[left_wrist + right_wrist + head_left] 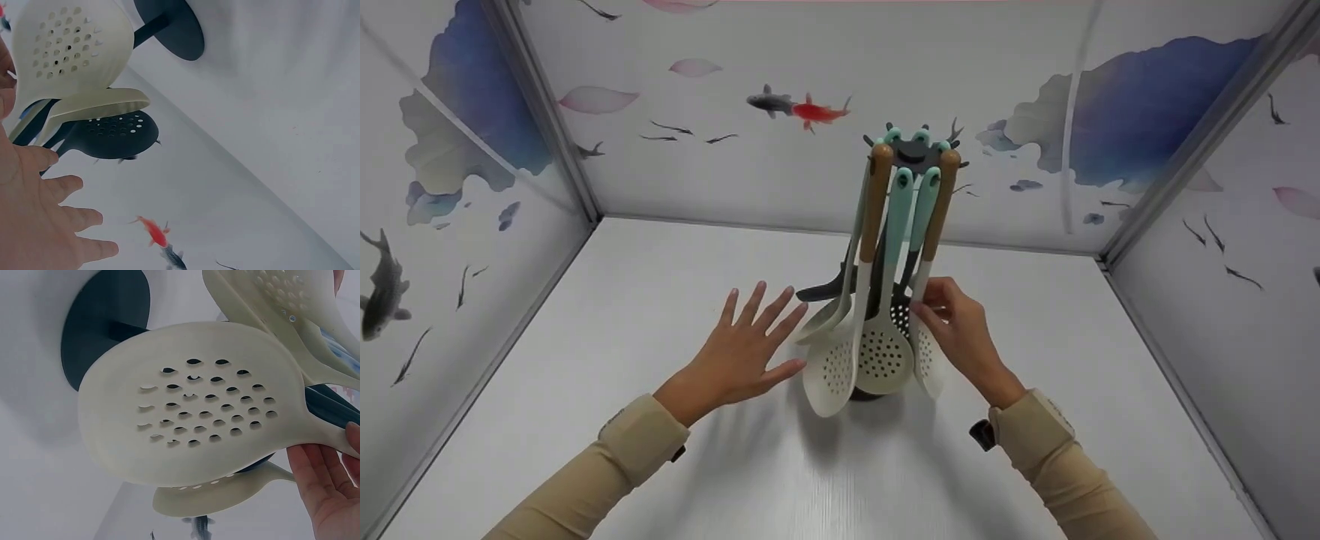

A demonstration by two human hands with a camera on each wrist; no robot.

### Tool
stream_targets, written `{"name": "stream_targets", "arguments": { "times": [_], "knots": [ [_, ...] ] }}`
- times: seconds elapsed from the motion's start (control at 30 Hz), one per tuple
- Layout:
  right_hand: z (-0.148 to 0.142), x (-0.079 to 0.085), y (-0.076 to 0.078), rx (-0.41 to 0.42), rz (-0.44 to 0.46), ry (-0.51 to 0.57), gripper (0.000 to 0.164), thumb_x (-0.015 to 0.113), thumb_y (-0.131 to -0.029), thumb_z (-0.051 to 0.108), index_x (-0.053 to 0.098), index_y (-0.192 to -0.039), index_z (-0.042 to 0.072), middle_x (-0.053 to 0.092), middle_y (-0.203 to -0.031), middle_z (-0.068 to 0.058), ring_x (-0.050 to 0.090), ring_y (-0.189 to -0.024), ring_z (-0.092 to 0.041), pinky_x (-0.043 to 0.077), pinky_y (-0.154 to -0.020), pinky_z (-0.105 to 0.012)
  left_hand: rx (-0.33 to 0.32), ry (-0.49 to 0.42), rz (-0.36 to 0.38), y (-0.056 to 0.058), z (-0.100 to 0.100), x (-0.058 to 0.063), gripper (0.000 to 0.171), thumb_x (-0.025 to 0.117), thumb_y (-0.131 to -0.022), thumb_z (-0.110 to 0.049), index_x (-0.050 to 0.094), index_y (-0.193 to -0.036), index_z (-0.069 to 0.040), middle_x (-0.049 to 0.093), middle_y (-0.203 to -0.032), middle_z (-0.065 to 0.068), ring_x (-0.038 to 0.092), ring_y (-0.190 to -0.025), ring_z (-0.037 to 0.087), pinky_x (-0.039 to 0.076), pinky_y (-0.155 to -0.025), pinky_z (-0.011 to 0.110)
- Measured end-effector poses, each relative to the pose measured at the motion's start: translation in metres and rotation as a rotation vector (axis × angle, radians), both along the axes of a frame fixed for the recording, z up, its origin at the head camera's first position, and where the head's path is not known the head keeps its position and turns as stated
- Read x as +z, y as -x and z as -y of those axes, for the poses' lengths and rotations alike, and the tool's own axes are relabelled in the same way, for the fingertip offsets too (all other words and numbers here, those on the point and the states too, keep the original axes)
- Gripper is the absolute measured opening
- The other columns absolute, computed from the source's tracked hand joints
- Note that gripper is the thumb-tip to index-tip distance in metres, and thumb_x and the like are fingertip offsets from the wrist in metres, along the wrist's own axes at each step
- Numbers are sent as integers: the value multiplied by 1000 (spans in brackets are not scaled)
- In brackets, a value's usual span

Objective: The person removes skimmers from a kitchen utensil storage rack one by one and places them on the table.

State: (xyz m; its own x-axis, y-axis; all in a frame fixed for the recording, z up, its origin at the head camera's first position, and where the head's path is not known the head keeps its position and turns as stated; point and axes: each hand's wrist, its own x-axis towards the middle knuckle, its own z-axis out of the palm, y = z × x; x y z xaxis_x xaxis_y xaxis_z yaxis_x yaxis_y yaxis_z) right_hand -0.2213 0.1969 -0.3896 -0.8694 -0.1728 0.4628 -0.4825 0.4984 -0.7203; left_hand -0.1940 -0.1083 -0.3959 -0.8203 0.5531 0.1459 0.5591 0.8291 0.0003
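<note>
Several kitchen utensils hang from a dark upright utensil stand [915,155], with its round base [183,31] visible in the left wrist view. My right hand [964,330] pinches the neck of a white skimmer [928,364] with a wooden handle; its holed head [197,450] fills the right wrist view, thumb and fingers about its neck. My left hand [731,364] spreads its fingers at the left of the bunch, holding nothing. Its thumb tip is close to a second white skimmer [831,375]; whether they touch I cannot tell. A mint-handled skimmer [885,356] hangs between.
A pale ladle [825,319] and a dark utensil [826,289] hang on the left of the stand. A black holed utensil [118,135] hangs behind. The white tabletop [660,262] is bounded by printed panels [697,172] at the back and both sides.
</note>
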Motion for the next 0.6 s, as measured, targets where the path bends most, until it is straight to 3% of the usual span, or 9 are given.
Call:
{"name": "stream_targets", "arguments": {
  "times": [0.23, 0.6],
  "knots": [
    [12, 27, -23, -27, 23, -13, 21, 59, -88, -1, 55, -108, -5, 64, -98, -16, 64, -87, -25, 47, -74, -16, -4, -11, 8, 1, 0, 0, 71, 35, -92, -60, 18, -149, -22, 12, -157, 6, 8, -143, 37, 7, -111, 61],
    [11, 28, -25, -14, -21, -17, 20, 59, -87, -3, 55, -107, -5, 65, -96, -17, 63, -84, -26, 48, -71, -17, -2, 15, 2, 0, 2, -1, 71, 36, -92, -60, 19, -149, -22, 13, -157, 6, 9, -143, 38, 10, -110, 62]
  ]
}}
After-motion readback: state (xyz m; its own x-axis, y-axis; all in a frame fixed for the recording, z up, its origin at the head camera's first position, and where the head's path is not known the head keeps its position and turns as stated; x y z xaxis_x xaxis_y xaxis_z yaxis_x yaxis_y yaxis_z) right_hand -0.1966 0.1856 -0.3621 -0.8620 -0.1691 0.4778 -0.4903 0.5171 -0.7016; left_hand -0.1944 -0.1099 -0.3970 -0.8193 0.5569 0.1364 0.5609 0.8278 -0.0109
